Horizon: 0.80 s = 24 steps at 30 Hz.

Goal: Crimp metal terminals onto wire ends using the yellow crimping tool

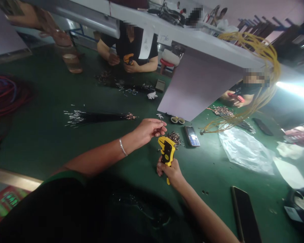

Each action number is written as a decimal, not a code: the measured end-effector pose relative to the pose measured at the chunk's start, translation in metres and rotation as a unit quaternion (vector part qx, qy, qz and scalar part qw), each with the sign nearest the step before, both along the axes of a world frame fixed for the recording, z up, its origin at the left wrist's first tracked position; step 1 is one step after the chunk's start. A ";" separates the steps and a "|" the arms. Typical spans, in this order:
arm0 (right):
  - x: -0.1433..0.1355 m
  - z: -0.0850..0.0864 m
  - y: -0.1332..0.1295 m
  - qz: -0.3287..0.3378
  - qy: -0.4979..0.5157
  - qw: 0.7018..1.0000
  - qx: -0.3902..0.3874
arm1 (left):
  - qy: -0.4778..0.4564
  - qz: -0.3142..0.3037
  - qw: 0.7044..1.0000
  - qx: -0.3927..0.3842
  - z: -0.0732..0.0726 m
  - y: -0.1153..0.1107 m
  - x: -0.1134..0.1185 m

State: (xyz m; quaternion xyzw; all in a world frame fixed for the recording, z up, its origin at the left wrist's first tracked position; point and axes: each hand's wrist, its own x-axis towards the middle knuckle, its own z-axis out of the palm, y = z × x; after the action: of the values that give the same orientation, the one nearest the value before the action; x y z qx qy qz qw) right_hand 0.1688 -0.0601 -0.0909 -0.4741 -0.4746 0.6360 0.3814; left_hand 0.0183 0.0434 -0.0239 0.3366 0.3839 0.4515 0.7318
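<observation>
My right hand (170, 170) is wrapped around the handles of a yellow and black wire stripper (168, 148), jaws pointing up and to the left. Just above the jaws, my left hand (152, 129) pinches a thin dark wire (161, 120) between thumb and fingertips; most of the wire is hidden. A long bundle of black wires (101, 117) lies left of that hand, silvery ends to the left and coppery ends to the right. Behind the tool is a pile of small wire offcuts (174, 137).
A keypad phone (192, 136) and tape rolls (177, 120) lie beyond the tool. Clear plastic (245, 148) and a dark smartphone (245, 214) are on the right. A divider panel (200, 81) stands ahead under a shelf with hanging yellow wires (268, 57). Co-workers sit across the table.
</observation>
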 end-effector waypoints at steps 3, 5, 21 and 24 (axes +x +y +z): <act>-0.001 -0.001 0.001 -0.004 -0.001 1.000 0.000 | 0.003 0.006 1.000 -0.001 -0.003 0.002 0.000; -0.001 -0.003 0.002 -0.006 0.002 1.000 -0.002 | 0.005 0.010 1.000 -0.006 -0.005 0.003 0.000; -0.008 -0.007 0.006 -0.043 0.013 0.998 -0.045 | 0.013 0.020 1.000 -0.019 -0.008 0.008 0.000; -0.008 -0.012 0.008 -0.043 0.017 0.998 -0.049 | 0.013 0.018 0.999 -0.023 -0.009 0.009 -0.001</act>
State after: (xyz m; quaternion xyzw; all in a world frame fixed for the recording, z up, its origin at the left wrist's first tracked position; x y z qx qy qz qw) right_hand 0.1612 -0.0522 -0.1031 -0.5010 -0.4156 0.6497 0.3927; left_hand 0.0174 0.0527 -0.0332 0.3189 0.4097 0.4511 0.7259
